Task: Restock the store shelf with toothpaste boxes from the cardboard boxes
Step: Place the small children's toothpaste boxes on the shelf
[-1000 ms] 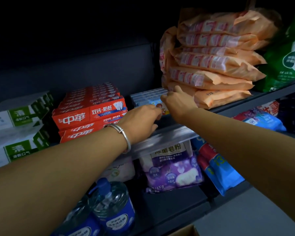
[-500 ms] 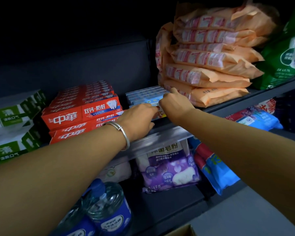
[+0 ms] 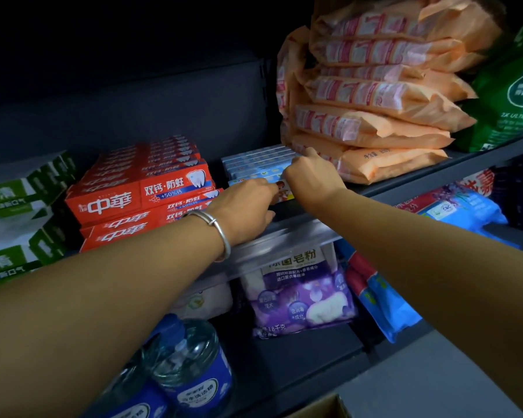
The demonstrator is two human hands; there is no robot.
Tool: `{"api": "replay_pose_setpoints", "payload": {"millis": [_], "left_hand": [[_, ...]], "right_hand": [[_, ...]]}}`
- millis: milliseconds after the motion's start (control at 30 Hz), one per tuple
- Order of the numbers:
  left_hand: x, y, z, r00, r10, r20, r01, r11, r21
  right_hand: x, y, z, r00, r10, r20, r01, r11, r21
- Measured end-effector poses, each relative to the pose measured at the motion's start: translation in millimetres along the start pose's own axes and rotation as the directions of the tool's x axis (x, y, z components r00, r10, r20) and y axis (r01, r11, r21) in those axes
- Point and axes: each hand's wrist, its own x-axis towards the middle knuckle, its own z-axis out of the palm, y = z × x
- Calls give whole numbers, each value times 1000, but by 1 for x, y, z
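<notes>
A row of pale blue toothpaste boxes (image 3: 258, 164) lies on the dark shelf (image 3: 411, 184), between red toothpaste boxes (image 3: 142, 191) and stacked orange packs (image 3: 375, 116). Both my hands are at the front blue box. My left hand (image 3: 242, 211), with a silver bangle on its wrist, has curled fingers on the box's front left end. My right hand (image 3: 310, 179) grips the box's right end, its thumb pointing up against the orange packs. The box's front face is mostly hidden by my hands.
Green-and-white toothpaste boxes (image 3: 15, 224) stack at far left. A green bag (image 3: 507, 95) stands at the right. Below hang a purple detergent bag (image 3: 299, 294), blue bags (image 3: 453, 212) and blue-labelled jugs (image 3: 187, 366). A cardboard box corner (image 3: 320, 410) shows at the bottom.
Both hands stay together on the front blue box; the right hand has shifted slightly deeper and right against the orange packs. The camera view has drifted a little.
</notes>
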Motion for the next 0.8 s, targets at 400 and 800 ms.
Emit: {"api": "replay_pose_setpoints", "payload": {"millis": [400,800], "left_hand": [[-15,4,-2,999,-36,-28,35,999,-41],[-72,33,3,979,-24,-203,24,1000,-4]], "right_hand": [[-21,-9,-14,999,21,-29,-19,997,68],[-96,-34,-17,985,67,-161,-39,985,170]]}}
